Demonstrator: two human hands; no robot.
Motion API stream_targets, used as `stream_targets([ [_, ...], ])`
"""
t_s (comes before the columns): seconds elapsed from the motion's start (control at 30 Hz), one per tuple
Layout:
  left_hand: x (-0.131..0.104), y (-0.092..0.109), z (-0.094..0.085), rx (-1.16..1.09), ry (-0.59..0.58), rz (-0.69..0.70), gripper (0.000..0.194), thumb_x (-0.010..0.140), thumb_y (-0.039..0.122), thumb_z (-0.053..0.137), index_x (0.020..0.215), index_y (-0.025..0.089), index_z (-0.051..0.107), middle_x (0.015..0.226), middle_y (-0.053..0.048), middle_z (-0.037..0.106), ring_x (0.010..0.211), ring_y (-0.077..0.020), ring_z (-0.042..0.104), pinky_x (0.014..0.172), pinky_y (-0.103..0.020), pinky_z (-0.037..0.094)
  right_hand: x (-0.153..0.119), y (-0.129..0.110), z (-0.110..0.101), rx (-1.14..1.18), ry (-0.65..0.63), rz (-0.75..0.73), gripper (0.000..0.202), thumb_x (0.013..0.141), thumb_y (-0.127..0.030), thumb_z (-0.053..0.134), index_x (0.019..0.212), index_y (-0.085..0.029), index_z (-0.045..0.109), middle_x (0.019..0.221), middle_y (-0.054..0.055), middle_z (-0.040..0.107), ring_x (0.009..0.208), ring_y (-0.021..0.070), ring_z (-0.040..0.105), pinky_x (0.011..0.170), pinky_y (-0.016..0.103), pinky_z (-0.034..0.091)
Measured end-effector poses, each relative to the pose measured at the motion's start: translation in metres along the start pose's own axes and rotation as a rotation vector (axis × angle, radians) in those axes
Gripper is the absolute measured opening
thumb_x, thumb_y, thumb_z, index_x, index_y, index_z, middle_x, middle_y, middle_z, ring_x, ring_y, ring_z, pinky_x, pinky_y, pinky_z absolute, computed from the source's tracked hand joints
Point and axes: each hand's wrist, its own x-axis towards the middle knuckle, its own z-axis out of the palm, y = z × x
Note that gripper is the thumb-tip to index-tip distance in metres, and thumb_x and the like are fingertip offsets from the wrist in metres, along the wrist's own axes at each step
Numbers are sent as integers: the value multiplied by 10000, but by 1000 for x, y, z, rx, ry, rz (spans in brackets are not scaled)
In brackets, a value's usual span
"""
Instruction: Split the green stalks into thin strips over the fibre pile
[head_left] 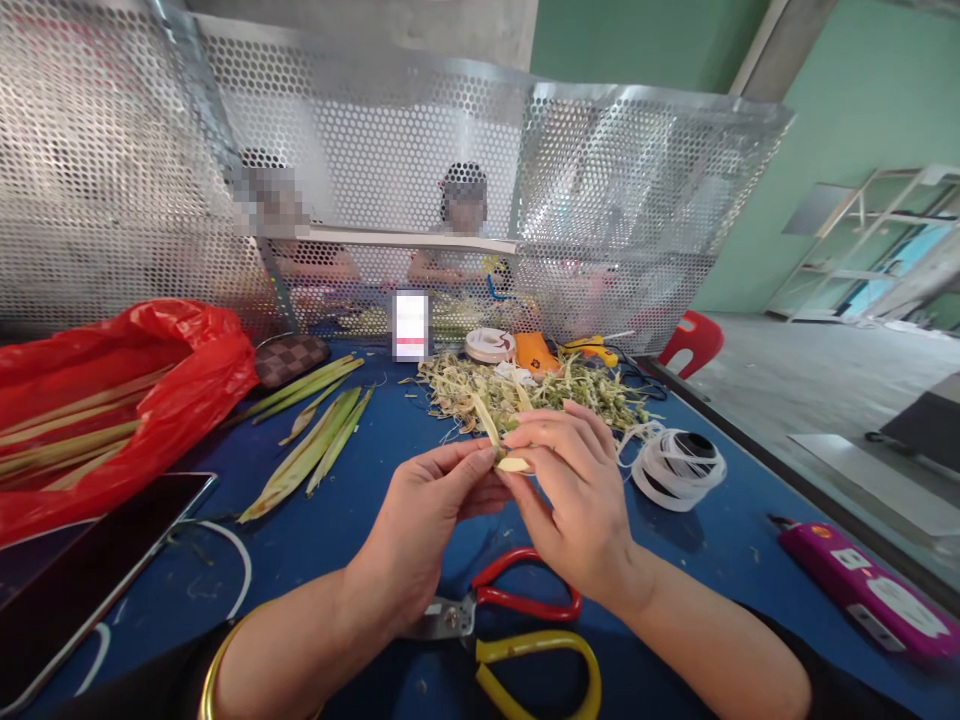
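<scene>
Between both hands, over the middle of the blue table, is a pale folded strip of dried husk (487,422). My left hand (431,515) pinches it between thumb and forefinger. From the right, my right hand (577,495) has its fingertips closed on the same piece, its other fingers bent over it. Under the hands lie scissors (525,600) with one red and one yellow handle, their blades partly hidden by the left hand. Just beyond the fingers spreads a heap of husk scraps (450,390). Right of the right hand sits a spool of white ribbon (675,468).
Green husk leaves (319,450) and a red plastic bag (150,400) of stalks lie left, near a tablet (82,600). A purple power strip (870,590) is at right. Behind the scraps are a tape roll (490,346) and a perforated metal screen (360,100); people sit beyond it.
</scene>
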Motion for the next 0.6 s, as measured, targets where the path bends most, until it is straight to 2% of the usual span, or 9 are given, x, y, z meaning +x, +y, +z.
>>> stream_targets([
  [0.27, 1, -1, 1, 55, 63, 45, 274, 648, 313, 769, 835, 120, 716, 673, -51, 720, 644, -166, 670, 687, -277, 545, 1, 6, 0, 67, -54, -1, 121, 837, -104, 525, 811, -217, 557, 962, 31, 644, 1096, 212, 547, 1047, 474, 288],
  [0.6, 1, -3, -2, 95, 48, 81, 235, 646, 301, 770, 815, 142, 738, 679, -43, 719, 664, -173, 666, 691, -287, 546, 4, 11, 2, 198, -79, 2, 122, 833, -120, 527, 777, -225, 554, 953, 30, 640, 1105, 222, 540, 1035, 492, 315],
])
